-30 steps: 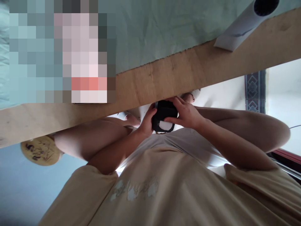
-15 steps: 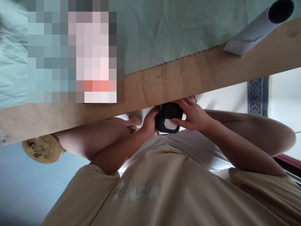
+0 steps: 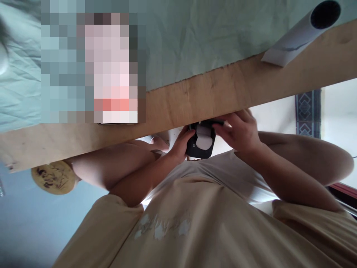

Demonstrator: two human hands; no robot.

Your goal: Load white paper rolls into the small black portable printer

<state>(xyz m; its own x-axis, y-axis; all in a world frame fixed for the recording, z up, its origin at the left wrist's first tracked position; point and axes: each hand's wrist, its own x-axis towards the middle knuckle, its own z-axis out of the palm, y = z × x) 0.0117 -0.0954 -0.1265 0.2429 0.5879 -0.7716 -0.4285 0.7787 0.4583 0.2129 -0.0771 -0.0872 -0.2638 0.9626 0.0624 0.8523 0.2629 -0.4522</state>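
Observation:
Below the table edge, in front of my lap, is a small black device (image 3: 192, 152). Its upper side shows a rounded white piece (image 3: 204, 143) that looks like paper, with a curved pale part above it. My left hand (image 3: 180, 143) grips the device's left side, thumb on top and the other fingers hidden. At its upper right, my right hand (image 3: 241, 128) has thumb and fingers closed on a dark flap-like part (image 3: 219, 121); where this part joins the device cannot be made out.
Over the device runs a wooden table edge (image 3: 178, 106) with a green cloth (image 3: 223, 33) on top. A white tube (image 3: 295, 39) lies at the right. A blurred patch covers something at the left. My knees flank the device; a round yellow patterned seat (image 3: 54, 178) is at lower left.
My right hand has moved up and right from the device's face, now pinching the dark flap-like part. More of the white inside shows. My left hand keeps its hold.

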